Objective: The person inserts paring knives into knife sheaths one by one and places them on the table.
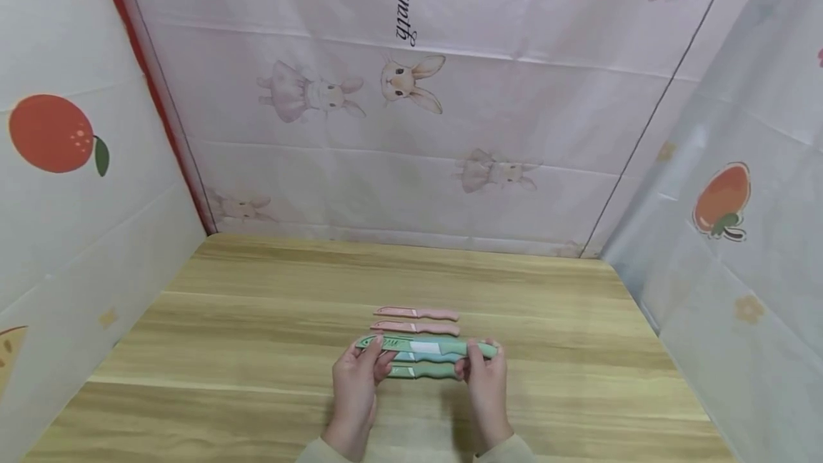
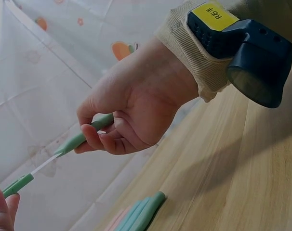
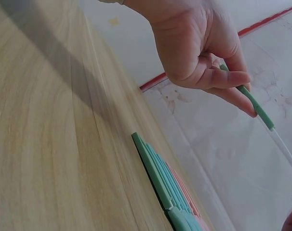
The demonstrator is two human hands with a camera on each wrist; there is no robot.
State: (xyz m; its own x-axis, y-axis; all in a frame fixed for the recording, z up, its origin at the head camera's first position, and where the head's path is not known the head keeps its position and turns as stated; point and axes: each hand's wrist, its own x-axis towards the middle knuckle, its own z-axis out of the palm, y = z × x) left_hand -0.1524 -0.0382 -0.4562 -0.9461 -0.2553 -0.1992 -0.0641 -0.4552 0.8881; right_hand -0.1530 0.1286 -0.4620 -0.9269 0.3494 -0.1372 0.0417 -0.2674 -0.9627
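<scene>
Raised above a row of knives, a green paring knife (image 1: 455, 349) is held level between both hands. My left hand (image 1: 355, 381) pinches its printed green sheath (image 3: 264, 116) near the tip end. My right hand (image 1: 486, 384) grips the green handle (image 2: 71, 143), fingers curled around it. A strip of bare pale blade (image 2: 44, 164) shows between sheath and handle. Beneath lie a sheathed green knife (image 1: 434, 371) and blue knives (image 1: 431, 358), partly hidden by the held knife and fingers. Beyond it in the head view are two pink knives (image 1: 418, 314), handles to the right.
The wood-grain table (image 1: 244, 349) carries the row of knives near its middle. A rabbit-print curtain (image 1: 347, 184) hangs along the back, with fruit-print sheets (image 1: 681, 234) at both sides. A dark wrist camera (image 2: 261, 62) sits on my right cuff.
</scene>
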